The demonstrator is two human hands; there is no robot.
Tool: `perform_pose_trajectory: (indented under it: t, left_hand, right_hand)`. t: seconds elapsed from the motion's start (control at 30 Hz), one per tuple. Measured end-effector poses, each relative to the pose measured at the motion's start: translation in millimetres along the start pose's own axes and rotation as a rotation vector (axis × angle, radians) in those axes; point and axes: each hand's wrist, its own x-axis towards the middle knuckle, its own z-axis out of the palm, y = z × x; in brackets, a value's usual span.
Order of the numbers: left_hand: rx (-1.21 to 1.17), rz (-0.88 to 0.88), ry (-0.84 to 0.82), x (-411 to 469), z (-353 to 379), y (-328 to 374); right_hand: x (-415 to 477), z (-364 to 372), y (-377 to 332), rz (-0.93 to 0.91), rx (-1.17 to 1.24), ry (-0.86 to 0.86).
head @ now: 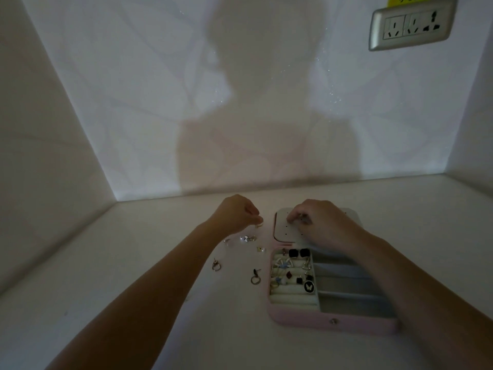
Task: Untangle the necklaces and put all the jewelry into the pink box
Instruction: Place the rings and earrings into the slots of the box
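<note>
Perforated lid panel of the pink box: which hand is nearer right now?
Right. The right hand rests on the lid panel; the left hand is off its left edge, pinching a small jewelry piece.

Lighting dim. White tabletop sits in a corner. Pale patterned back wall carries a silver double socket plate, with a yellow label above it.

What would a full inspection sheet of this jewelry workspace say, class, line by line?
Surface: white table, dim light.
Job's things: pink box open, earrings in its padded rolls; loose jewelry lies left of it.
Clutter: nothing seen.
Hands: left hand pinches a small piece; right hand has curled fingers on the pierced lid panel, hold unclear.
Cables: nothing seen.
Surroundings: white walls, wall socket upper right.
</note>
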Motion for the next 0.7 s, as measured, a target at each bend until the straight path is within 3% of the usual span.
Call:
perform_pose_trajectory:
  t: [0.13, 0.47, 0.7]
  left_hand:
    - [-0.001, -0.021, -0.018, 4.0, 3.2, -3.6]
    - [0.010, -0.016, -0.254, -13.5, -22.5, -25.3]
    - [0.032, 0.004, -0.192, -14.2, -17.5, -23.9]
  right_hand:
    - [-0.8, -0.6, 0.1, -0.010, 0.015, -0.008]
    - [-0.4, -1.2, -0.5, -0.003, 0.016, -0.020]
    - [-1.5, -1.9, 0.0, -0.006, 0.022, -0.026]
